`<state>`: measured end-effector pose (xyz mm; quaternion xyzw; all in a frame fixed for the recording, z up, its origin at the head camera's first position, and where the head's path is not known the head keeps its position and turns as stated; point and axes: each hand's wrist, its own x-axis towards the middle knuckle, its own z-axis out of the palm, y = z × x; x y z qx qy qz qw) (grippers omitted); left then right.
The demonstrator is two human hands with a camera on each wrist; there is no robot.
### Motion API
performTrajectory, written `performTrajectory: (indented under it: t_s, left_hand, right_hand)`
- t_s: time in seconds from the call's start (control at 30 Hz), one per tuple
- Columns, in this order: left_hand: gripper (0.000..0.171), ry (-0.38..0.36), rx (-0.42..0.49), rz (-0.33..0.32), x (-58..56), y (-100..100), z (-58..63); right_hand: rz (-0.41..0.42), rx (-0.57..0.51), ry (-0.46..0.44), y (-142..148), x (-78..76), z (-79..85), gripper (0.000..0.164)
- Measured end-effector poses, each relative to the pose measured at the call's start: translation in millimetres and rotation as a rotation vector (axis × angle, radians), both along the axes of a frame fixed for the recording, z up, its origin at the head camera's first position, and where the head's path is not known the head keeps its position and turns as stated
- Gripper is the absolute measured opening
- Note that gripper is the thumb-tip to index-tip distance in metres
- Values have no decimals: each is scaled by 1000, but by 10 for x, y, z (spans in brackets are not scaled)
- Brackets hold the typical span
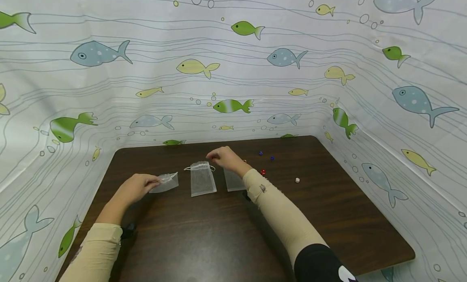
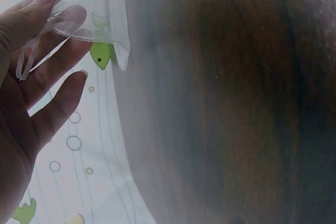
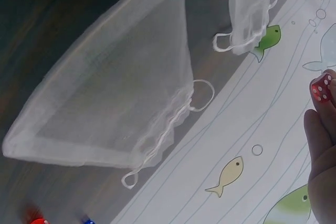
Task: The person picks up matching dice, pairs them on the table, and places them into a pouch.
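My left hand [image 1: 135, 188] pinches a sheer white drawstring bag [image 1: 168, 183] at the table's left side. In the left wrist view that bag [image 2: 100, 9] hangs from the thumb and fingers, its cord loop [image 2: 26, 61] dangling. My right hand [image 1: 227, 158] is raised between two other bags, holding a red die [image 3: 321, 88] at its fingertips; the head view does not show this die clearly. The middle bag [image 1: 202, 180] lies flat, its drawstring end facing away. Another bag [image 1: 233, 180] lies to its right, partly hidden by my right forearm.
Right of the bags lie two blue dice [image 1: 260, 153], something red and dice-like [image 1: 263, 172], and a white die [image 1: 297, 180]. The dark wooden table [image 1: 204, 237] meets a fish-patterned curtain [image 1: 226, 83] at its back and sides.
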<state>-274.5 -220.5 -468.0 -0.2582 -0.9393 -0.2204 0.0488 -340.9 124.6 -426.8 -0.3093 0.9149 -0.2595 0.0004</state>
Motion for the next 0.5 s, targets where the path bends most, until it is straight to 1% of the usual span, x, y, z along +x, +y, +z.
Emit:
performTrajectory:
  t_s: [0.13,0.33,0.5]
  left_hand:
    - [13,-1,2,1,-9,4,-5]
    - [13,-2,-4,-1,-33,2,-20]
    - [13,-11,-8,-3,-37,27,-10]
  right_hand:
    - [6,7,1,-75,15,11,24]
    - [23,2,-28,-161,65,31,24]
    - [39,14,-24,-220,76,30,24]
